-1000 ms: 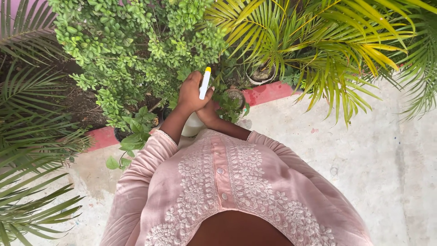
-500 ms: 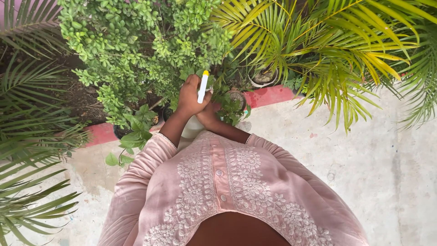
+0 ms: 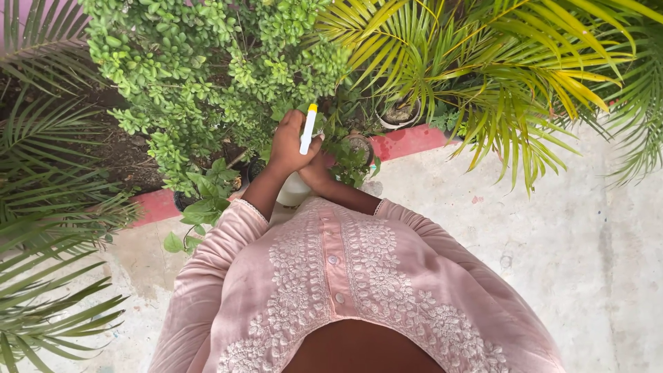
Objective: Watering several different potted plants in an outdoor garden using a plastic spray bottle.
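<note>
My left hand [image 3: 289, 144] grips the head of a white spray bottle [image 3: 308, 130] with a yellow nozzle tip, pointed at the bushy small-leaved shrub [image 3: 207, 69] ahead. The bottle's pale body [image 3: 293, 190] shows below my wrists. My right hand [image 3: 316, 173] is cupped against the bottle from the right, partly hidden behind the left hand. Both arms wear pink embroidered sleeves. A small potted plant [image 3: 352, 155] sits just right of my hands.
Palm fronds [image 3: 497, 76] spread at the upper right and along the left edge [image 3: 48, 228]. A red-painted kerb [image 3: 407, 141] borders the bed. A pot [image 3: 397, 114] stands behind it. Grey concrete floor [image 3: 566, 235] lies to the right.
The view shifted slightly. My hands and the spray bottle stay in nearly the same place, aimed at the shrub.
</note>
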